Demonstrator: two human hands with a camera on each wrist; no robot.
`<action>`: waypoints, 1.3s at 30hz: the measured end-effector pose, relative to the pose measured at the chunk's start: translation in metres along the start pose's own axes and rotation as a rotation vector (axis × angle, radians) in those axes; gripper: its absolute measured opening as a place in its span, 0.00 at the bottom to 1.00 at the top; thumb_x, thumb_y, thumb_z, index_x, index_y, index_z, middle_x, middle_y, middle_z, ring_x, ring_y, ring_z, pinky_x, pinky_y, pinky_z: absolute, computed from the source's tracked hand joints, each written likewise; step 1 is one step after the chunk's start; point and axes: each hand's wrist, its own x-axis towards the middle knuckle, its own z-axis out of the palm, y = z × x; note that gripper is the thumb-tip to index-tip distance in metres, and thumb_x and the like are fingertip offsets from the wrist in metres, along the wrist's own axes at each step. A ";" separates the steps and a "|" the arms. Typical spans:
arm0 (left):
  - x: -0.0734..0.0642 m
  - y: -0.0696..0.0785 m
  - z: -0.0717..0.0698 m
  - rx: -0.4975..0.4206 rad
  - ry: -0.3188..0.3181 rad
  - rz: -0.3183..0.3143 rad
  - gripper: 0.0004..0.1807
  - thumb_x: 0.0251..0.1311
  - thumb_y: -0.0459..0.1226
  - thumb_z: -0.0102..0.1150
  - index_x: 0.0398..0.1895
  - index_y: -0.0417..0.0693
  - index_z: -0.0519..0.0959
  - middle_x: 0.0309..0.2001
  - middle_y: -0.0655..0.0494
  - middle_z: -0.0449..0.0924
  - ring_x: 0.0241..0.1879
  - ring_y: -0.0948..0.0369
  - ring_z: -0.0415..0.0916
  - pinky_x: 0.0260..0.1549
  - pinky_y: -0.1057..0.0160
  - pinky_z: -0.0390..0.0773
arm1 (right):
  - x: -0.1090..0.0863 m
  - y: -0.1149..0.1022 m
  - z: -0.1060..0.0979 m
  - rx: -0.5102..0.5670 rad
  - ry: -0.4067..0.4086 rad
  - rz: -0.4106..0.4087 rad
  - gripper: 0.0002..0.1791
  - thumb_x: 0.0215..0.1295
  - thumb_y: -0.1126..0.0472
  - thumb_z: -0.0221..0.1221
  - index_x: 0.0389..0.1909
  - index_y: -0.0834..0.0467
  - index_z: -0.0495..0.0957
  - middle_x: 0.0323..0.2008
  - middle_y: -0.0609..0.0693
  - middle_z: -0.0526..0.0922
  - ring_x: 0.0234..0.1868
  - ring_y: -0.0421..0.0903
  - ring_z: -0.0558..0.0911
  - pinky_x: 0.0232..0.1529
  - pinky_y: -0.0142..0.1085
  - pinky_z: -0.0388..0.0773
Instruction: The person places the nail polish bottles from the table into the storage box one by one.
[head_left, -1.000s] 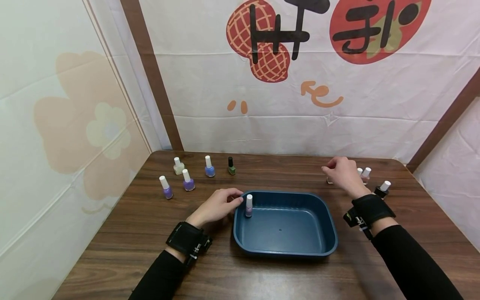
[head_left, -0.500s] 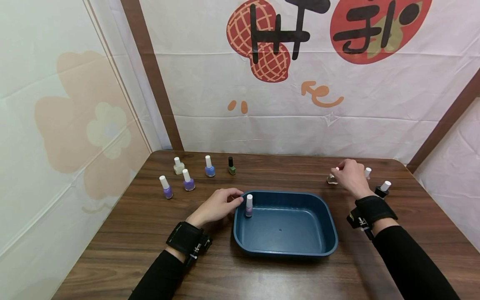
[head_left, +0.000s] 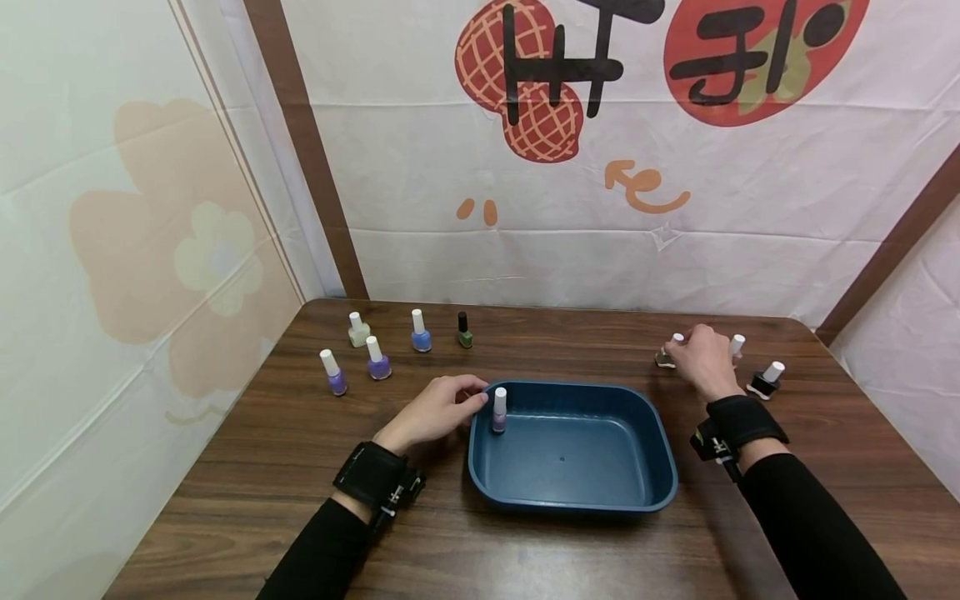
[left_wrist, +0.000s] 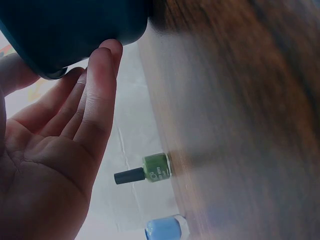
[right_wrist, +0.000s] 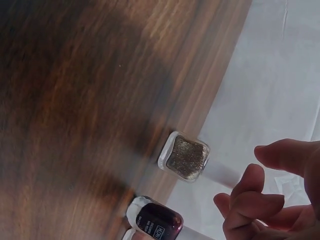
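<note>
My left hand (head_left: 435, 408) grips the left corner of a dark blue plastic tray (head_left: 577, 467), thumb at the rim and fingers against the outer wall. Inside that corner stands a pale lilac nail polish bottle (head_left: 499, 414). At the far right, my right hand (head_left: 705, 362) hovers among nail polish bottles, its thumb apart from bent fingers and nothing between them. Nearest to it is a glittery nail polish bottle (right_wrist: 187, 157), its white cap close to the fingertips in the right wrist view. A dark red nail polish bottle (right_wrist: 157, 220) stands beside that one, its cap partly out of frame.
At the back left stand a green bottle (head_left: 465, 332), a blue one (head_left: 421, 335), a cream one (head_left: 358, 332) and two purple ones, one nearer the tray (head_left: 378, 362). A black bottle (head_left: 765, 381) stands right of my right wrist. A printed cloth (head_left: 525, 267) hangs behind the table.
My right hand has moved right from over the glittery bottle and slightly toward me, uncovering that bottle. My left hand and the tray have stayed in place.
</note>
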 end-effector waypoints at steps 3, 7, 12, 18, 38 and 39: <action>0.000 0.000 0.000 0.002 0.000 -0.003 0.16 0.71 0.41 0.48 0.56 0.49 0.77 0.42 0.48 0.82 0.30 0.56 0.80 0.30 0.62 0.78 | 0.001 0.000 0.003 0.000 -0.002 0.006 0.16 0.61 0.59 0.52 0.15 0.61 0.72 0.15 0.55 0.74 0.23 0.54 0.73 0.25 0.41 0.65; 0.000 0.000 0.000 0.008 0.000 -0.006 0.16 0.71 0.42 0.48 0.57 0.49 0.77 0.42 0.49 0.82 0.30 0.57 0.79 0.30 0.62 0.77 | 0.001 -0.001 0.007 -0.007 -0.012 0.023 0.18 0.63 0.59 0.53 0.13 0.60 0.70 0.13 0.53 0.71 0.21 0.55 0.72 0.28 0.44 0.67; 0.001 -0.001 0.000 0.011 0.000 -0.004 0.16 0.71 0.42 0.48 0.56 0.49 0.77 0.41 0.49 0.82 0.30 0.57 0.79 0.30 0.62 0.77 | 0.003 -0.001 0.014 0.003 -0.006 0.067 0.15 0.63 0.60 0.53 0.21 0.66 0.75 0.20 0.61 0.77 0.28 0.60 0.75 0.36 0.50 0.71; 0.000 0.000 0.000 0.010 0.001 0.007 0.16 0.72 0.42 0.48 0.57 0.49 0.77 0.42 0.50 0.82 0.30 0.57 0.79 0.30 0.62 0.78 | 0.007 0.001 0.021 0.016 0.021 0.091 0.14 0.61 0.62 0.53 0.24 0.69 0.77 0.24 0.64 0.78 0.33 0.62 0.74 0.44 0.54 0.69; 0.001 -0.001 0.000 0.008 0.002 -0.009 0.15 0.71 0.41 0.48 0.56 0.49 0.77 0.41 0.51 0.82 0.30 0.57 0.79 0.30 0.62 0.78 | 0.014 0.000 0.028 0.042 0.000 0.129 0.14 0.64 0.61 0.52 0.21 0.64 0.71 0.21 0.60 0.73 0.28 0.57 0.73 0.31 0.44 0.70; 0.001 -0.001 0.000 0.008 0.002 -0.009 0.15 0.71 0.41 0.48 0.56 0.49 0.77 0.41 0.51 0.82 0.30 0.56 0.79 0.30 0.62 0.78 | 0.014 0.001 0.029 0.044 0.001 0.123 0.15 0.65 0.61 0.52 0.19 0.63 0.70 0.19 0.59 0.72 0.27 0.57 0.73 0.31 0.44 0.70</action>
